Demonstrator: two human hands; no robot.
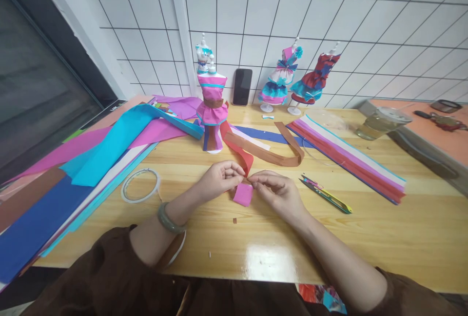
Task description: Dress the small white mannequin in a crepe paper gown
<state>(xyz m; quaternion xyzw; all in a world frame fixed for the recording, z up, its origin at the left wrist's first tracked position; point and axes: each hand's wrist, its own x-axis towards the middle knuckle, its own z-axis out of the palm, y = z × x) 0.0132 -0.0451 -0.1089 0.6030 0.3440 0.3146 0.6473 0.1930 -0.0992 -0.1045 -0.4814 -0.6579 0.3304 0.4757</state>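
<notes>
Fingertips of my left hand (223,178) and my right hand (280,191) meet over the middle of the table, pinching a thin brown strip of crepe paper (247,181) between them. Just below the strip is a small pink crepe paper piece (243,194); whether it is joined to the strip I cannot tell. Behind my fingers lies the end of a red crepe strip (246,161). A miniature dress form (212,111) in pink, brown and blue paper stands beyond my hands. To the right of my right hand rest small thread snips (327,195) with yellow and green handles.
A roll of double-sided tape (141,185) lies left. Long crepe sheets (109,145) cover the left side; another stack (351,160) lies right. A phone (243,87) leans on the tiled wall beside dressed forms (280,79). A lidded cup (382,123) stands far right.
</notes>
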